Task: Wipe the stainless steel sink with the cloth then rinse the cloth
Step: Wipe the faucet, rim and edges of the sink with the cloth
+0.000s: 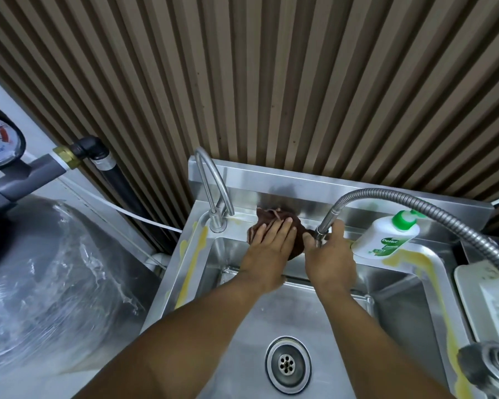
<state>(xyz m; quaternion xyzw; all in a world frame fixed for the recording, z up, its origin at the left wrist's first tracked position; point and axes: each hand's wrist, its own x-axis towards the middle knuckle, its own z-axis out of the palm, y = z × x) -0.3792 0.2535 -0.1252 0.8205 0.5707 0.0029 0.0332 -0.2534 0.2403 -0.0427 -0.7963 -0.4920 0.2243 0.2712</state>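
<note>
We're pressing the cloth [271, 216] onto the sink [308, 312]'s back ledge with our flat-fingered left hand [267, 249] to scrub it, while our right hand [329, 254] is gripping the hose [386, 194] by its tip, probably keeping it clear.

My left hand [268, 254] lies flat on the cloth [271, 218], which sits on the back ledge of the sink [401, 298], just right of the small tap [213, 182] at the rear left corner. My right hand [330, 260] grips the end of the hose [415, 197] beside the cloth. The hose arches away rightward over the soap bottle [386, 240] on the rear right ledge. The drain [287, 364] lies in the basin below my arms. A tank [55, 269] stands left of the sink, a tray [478, 298] right of it, with the slatted wall [271, 82] behind.
</note>
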